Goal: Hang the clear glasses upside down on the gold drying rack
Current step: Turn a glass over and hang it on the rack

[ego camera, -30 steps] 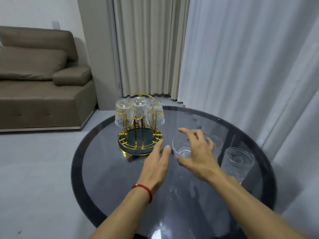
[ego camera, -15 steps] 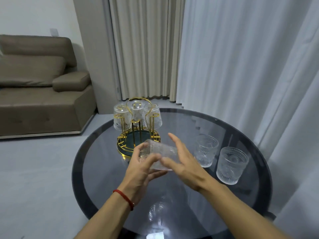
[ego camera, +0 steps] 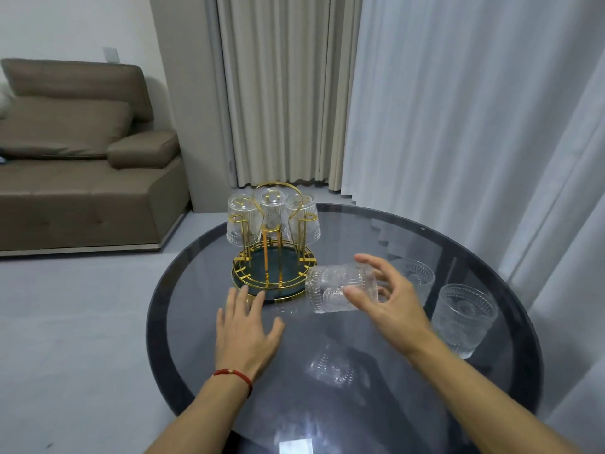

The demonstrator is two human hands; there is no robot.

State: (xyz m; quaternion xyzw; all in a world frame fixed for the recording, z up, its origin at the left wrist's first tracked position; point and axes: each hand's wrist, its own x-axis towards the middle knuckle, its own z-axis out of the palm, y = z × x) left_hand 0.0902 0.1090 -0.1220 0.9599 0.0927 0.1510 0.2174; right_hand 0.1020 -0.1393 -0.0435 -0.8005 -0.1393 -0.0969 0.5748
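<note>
- Round dark glass table [ego camera: 425, 404], gold rack [ego camera: 274, 257] at far left carrying three upturned glasses
- Right hand [ego camera: 391, 299] grips a sideways glass [ego camera: 340, 288] beside the rack
- Left hand [ego camera: 245, 332] spread, empty

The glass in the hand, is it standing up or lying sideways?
Sideways. The glass in the right hand lies tipped above the table, its open mouth facing the gold rack.

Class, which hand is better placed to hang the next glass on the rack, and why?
The right hand: it holds the tipped glass beside the gold drying rack. The left hand is empty and open.
</note>
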